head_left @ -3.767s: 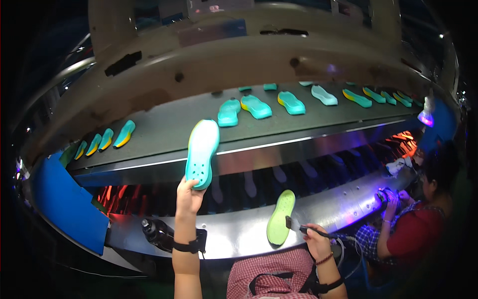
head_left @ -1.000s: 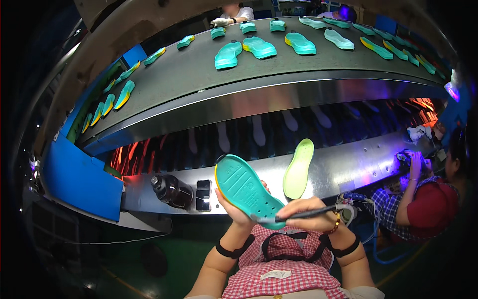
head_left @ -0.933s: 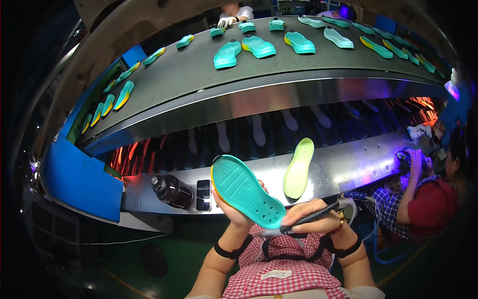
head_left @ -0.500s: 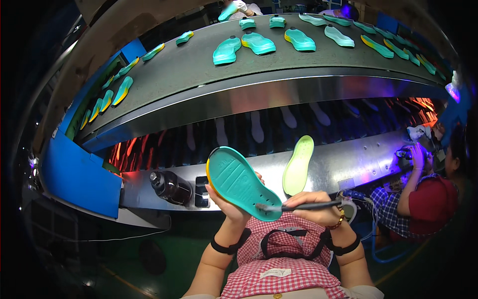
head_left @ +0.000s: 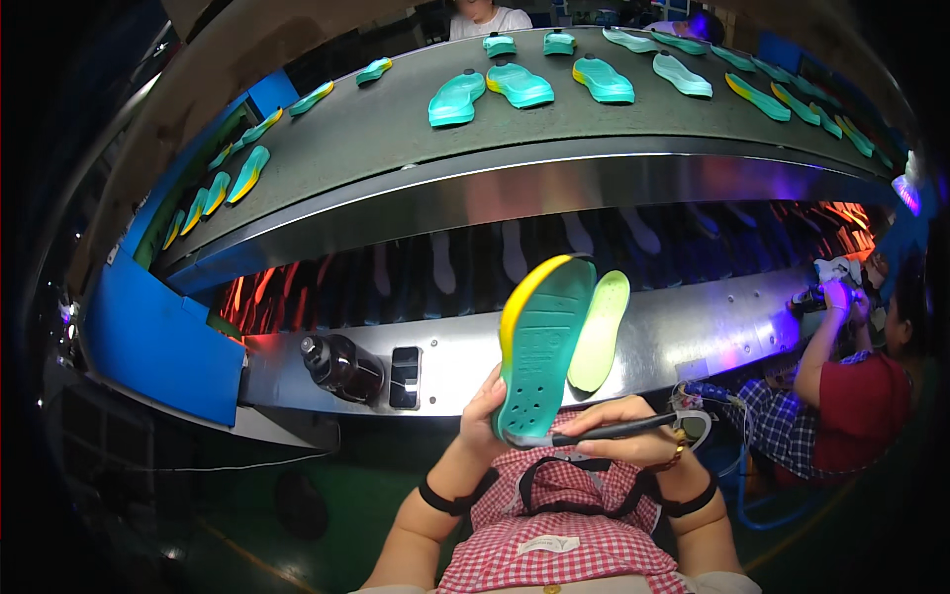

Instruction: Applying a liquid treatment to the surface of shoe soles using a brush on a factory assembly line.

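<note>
My left hand [head_left: 481, 414] grips a teal shoe sole [head_left: 544, 327] with a yellow side by its lower end, fingers closed on its edge. The sole stands steeply tilted, with grooves and several small holes on the face I see. In my right hand [head_left: 645, 451] is a brush [head_left: 641, 427] with a black handle. Its bristle end touches the sole's bottom rim, just below the holes. Partly behind the sole, a pale yellow-green insole [head_left: 602, 332] lies on the metal ledge [head_left: 683, 327].
A dark bottle [head_left: 341, 366] and a black divided tray [head_left: 405, 378] stand at the ledge's left. Beyond, a conveyor belt [head_left: 386, 134] carries several teal soles [head_left: 604, 81]. A co-worker [head_left: 861, 401] sits at the right, hands on a dark object; another person [head_left: 490, 20] is behind the belt.
The sole has turned more upright and shifted right, overlapping the insole's view. The brush has moved from the holes to the sole's bottom rim. The person behind the belt no longer holds up a sole.
</note>
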The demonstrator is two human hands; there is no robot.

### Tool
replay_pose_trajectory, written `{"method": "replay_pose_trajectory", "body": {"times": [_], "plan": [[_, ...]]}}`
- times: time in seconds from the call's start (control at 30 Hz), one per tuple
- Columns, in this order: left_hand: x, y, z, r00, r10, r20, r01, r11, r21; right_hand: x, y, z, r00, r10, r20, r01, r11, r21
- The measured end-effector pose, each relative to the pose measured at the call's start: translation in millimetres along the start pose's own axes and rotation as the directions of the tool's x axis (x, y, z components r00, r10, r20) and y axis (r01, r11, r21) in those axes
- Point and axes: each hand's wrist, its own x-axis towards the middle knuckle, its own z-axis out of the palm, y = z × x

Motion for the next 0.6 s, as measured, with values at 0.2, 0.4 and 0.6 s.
{"method": "replay_pose_trajectory", "body": {"times": [0.2, 0.4, 0.6], "plan": [[10.2, 18.8, 7.8, 0.949, -0.301, 0.092, 0.29, 0.95, 0.119, 10.2, -0.1, -12.6, 0.967, -0.196, 0.162, 0.224, 0.958, -0.178], [6.0, 29.0, 1.0, 0.832, -0.545, 0.105, 0.519, 0.831, 0.201, 3.9, -17.7, -32.6, 0.896, -0.212, 0.391, 0.322, 0.916, -0.24], [3.4, 34.2, 9.4, 0.802, -0.596, 0.051, 0.515, 0.731, 0.449, 0.7, -28.5, -39.3, 0.88, -0.158, 0.448, 0.306, 0.91, -0.28]]}}
